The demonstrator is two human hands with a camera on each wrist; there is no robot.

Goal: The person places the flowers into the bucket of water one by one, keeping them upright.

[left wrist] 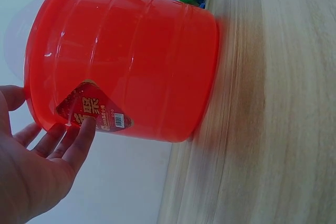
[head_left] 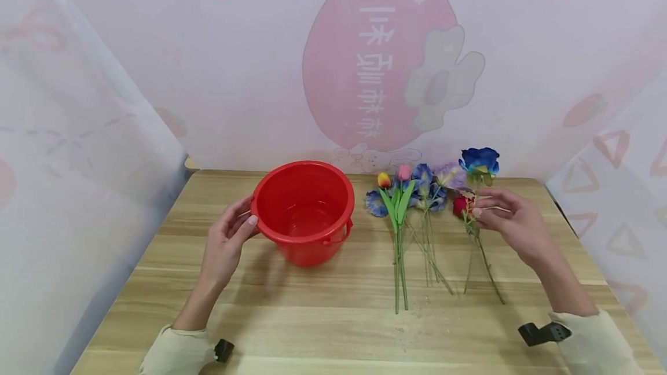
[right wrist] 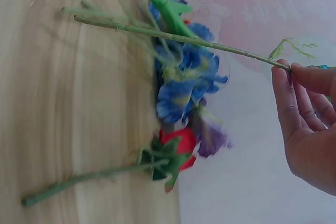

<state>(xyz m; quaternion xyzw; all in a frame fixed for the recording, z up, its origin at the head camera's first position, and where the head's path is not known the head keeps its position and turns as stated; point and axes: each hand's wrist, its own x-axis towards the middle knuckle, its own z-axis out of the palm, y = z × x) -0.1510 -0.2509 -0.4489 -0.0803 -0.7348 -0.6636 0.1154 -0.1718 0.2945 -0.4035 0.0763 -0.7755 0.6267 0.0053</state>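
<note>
While the left hand (head_left: 221, 242) grips the rim of the red bucket (head_left: 307, 253) in the head view, the right hand (head_left: 513, 221) pinches the blue rose (head_left: 479, 161); the bucket stands upright on the wooden table (head_left: 323, 334), left of the tulips (head_left: 403, 172). From the left wrist, the thumb meets the rim and fingers touch the wall by a label (left wrist: 107, 113). From the right wrist, thumb and forefinger hold the stem, with the red rose (right wrist: 181, 142) lying below.
</note>
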